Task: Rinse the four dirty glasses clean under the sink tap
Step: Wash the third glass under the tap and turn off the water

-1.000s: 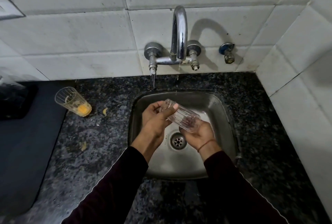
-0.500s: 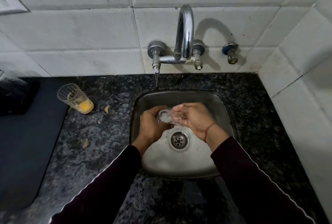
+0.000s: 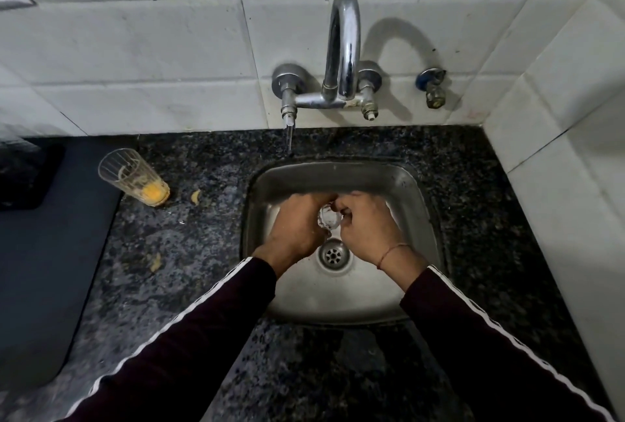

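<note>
Hands meet over the sink [image 3: 416,191]: left hand [image 3: 297,229] and right hand [image 3: 367,229] both curl fingers around one clear glass [image 3: 328,218]. Dirty glass [image 3: 133,178] with yellow residue stands on the counter [image 3: 189,252], well apart.

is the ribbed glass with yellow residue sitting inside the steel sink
No, the ribbed glass with yellow residue stands on the dark granite counter, left of the steel sink.

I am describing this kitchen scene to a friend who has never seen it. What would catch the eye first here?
First, the two hands over the steel sink: the left hand and right hand together grip a clear glass just above the drain. Next, the tall curved chrome tap on the white tiled wall. Then the dirty glass with yellow residue, standing on the dark speckled counter left of the sink.
</note>
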